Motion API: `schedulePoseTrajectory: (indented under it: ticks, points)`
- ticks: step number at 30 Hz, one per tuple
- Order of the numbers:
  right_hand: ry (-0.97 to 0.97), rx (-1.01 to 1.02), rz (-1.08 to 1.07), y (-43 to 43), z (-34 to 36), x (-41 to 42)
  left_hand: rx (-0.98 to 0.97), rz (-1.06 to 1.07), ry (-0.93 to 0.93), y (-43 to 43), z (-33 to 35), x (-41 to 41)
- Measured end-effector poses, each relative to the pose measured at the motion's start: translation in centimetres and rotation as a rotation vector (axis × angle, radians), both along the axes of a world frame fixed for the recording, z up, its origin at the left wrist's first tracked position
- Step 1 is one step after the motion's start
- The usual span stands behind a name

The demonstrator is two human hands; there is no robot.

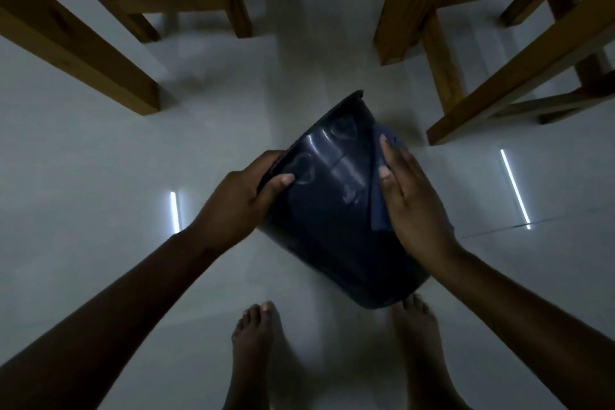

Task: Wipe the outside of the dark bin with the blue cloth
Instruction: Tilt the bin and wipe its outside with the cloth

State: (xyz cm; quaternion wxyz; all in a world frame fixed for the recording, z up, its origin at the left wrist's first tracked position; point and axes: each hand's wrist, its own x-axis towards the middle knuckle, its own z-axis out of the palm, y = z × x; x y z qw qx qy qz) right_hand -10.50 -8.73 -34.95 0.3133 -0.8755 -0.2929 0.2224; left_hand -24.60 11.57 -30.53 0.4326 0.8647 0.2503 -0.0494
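The dark bin (332,210) is held tilted in the air over the floor, its open rim pointing up and away and its base toward my feet. My left hand (244,191) grips the rim on the left, thumb on the outer wall. My right hand (412,203) lies flat with fingers spread, pressing the blue cloth (379,206) against the bin's right outer side. Most of the cloth is hidden under that hand.
Pale glossy floor tiles (100,176) reflect two strip lights. Wooden chair and table legs (83,53) stand at the upper left, and more wooden legs (492,100) stand at the upper right. My bare feet (256,343) are below the bin.
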Motion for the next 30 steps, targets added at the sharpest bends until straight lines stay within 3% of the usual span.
schedulePoseTrajectory:
  ticks: [2, 4, 7, 9, 11, 13, 16, 19, 21, 24, 26, 28, 30]
  points:
    - [-0.064, -0.077, -0.005, -0.6, 0.0, -1.9, 0.053, 0.029, -0.021, -0.6, 0.0, 0.6]
    - [-0.295, -0.163, 0.184, -1.1, 0.3, -5.5, 0.114, 0.01, -0.059, -1.0, 0.3, 1.7]
    - [-0.387, -0.089, 0.437, -1.0, 0.3, -5.8, 0.123, -0.023, -0.096, -0.7, 0.4, 2.4]
    - [-0.284, -0.046, 0.294, 0.0, 0.0, -2.5, 0.111, -0.024, -0.089, -0.7, 0.4, 2.7]
    - [-0.034, 0.009, 0.033, 0.2, 0.0, -0.2, 0.108, -0.008, -0.079, -1.0, 0.5, 2.9]
    - [-0.002, -0.043, -0.041, -0.3, 0.3, -1.4, 0.127, 0.006, -0.073, -1.2, 0.6, 3.0]
    - [-0.308, -0.165, 0.254, -1.4, 0.4, -5.8, 0.154, 0.01, -0.072, -1.0, 0.1, 3.1]
    - [-0.383, -0.114, 0.384, -1.2, 0.0, -5.7, 0.045, -0.018, -0.092, -0.5, 0.1, 3.1]
    - [-0.313, -0.074, 0.264, -0.2, 0.0, -3.1, -0.028, -0.036, -0.057, 0.0, 0.0, 2.4]
    - [0.068, 0.038, -0.045, -0.1, -0.1, 1.2, -0.016, 0.009, 0.011, -0.2, -0.1, 1.0]
    - [0.14, 0.037, -0.112, -0.7, 0.2, 0.9, 0.021, 0.046, -0.003, -0.8, 0.1, 1.1]
    - [-0.069, -0.068, 0.017, -1.0, 0.5, -2.9, 0.084, 0.039, -0.035, -1.2, 0.4, 1.8]
    - [-0.297, -0.109, 0.285, -1.4, 0.6, -6.4, 0.109, -0.005, -0.059, -0.9, 0.6, 2.5]
